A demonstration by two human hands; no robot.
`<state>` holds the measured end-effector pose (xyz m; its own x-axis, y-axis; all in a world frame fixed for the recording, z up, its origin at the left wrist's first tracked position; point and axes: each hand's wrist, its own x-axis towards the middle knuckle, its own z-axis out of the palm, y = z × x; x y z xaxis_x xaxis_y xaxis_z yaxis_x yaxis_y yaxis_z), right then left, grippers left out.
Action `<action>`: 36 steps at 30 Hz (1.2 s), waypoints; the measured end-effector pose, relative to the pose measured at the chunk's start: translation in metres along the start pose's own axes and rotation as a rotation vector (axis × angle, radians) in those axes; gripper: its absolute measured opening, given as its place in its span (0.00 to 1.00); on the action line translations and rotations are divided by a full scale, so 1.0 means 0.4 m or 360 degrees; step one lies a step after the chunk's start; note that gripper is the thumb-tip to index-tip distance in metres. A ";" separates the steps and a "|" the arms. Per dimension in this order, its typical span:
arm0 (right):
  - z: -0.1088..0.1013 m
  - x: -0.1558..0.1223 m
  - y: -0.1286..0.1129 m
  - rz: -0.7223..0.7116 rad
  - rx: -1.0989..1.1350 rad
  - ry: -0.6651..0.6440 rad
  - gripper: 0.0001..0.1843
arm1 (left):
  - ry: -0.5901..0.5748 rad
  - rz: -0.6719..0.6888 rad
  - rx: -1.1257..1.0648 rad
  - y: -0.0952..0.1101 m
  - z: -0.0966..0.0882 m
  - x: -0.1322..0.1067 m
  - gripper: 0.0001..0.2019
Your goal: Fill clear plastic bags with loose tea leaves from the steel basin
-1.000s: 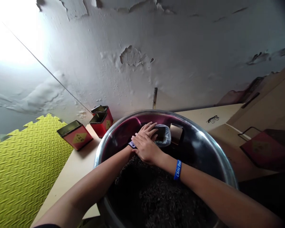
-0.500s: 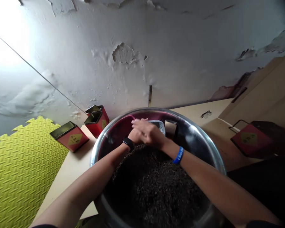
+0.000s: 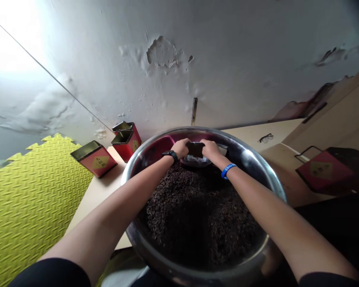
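Left hand [image 3: 180, 148] and right hand [image 3: 211, 149] at far side of steel basin [image 3: 266, 169], fingers [image 3: 188, 144] curled either side of dark block [image 3: 195, 149], grip unclear. Clear plastic bag [image 3: 196, 161] under it, loose dark tea leaves [image 3: 197, 215] fill basin. Red tea tins [image 3: 94, 158] on counter [image 3: 89, 207], yellow foam mat [image 3: 32, 211] left, peeling wall [image 3: 227, 67] behind.
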<state>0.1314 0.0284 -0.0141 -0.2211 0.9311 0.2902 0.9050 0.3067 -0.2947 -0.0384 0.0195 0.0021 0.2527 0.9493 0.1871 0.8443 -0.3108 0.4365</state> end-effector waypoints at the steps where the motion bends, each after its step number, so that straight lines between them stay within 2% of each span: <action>1: 0.000 0.004 -0.003 0.0036 -0.0011 -0.0005 0.17 | -0.0045 -0.0054 0.0013 0.002 -0.003 0.019 0.17; 6: 0.007 0.015 -0.016 0.0187 -0.0068 0.0012 0.16 | -0.0124 -0.0400 0.0055 0.011 0.011 0.083 0.11; 11: 0.016 0.017 -0.027 0.0289 -0.0111 0.0059 0.18 | -0.0049 -0.0628 0.0078 0.018 0.031 0.088 0.12; 16: 0.019 0.013 -0.031 0.0316 -0.0103 0.0073 0.18 | 0.0045 -0.0645 0.0141 0.031 0.031 0.062 0.12; 20: 0.019 0.009 -0.034 0.0339 -0.0083 0.0078 0.18 | 0.0052 -0.0641 0.0177 0.041 0.027 0.045 0.13; 36: 0.014 0.013 -0.036 0.0362 -0.0072 0.0037 0.16 | 0.0025 -0.0598 0.0174 0.034 0.019 0.047 0.13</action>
<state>0.1154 0.0298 -0.0136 -0.0014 0.9703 0.2419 0.9460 0.0797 -0.3142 -0.0186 0.0335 0.0047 -0.0904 0.9948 0.0460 0.9223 0.0662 0.3809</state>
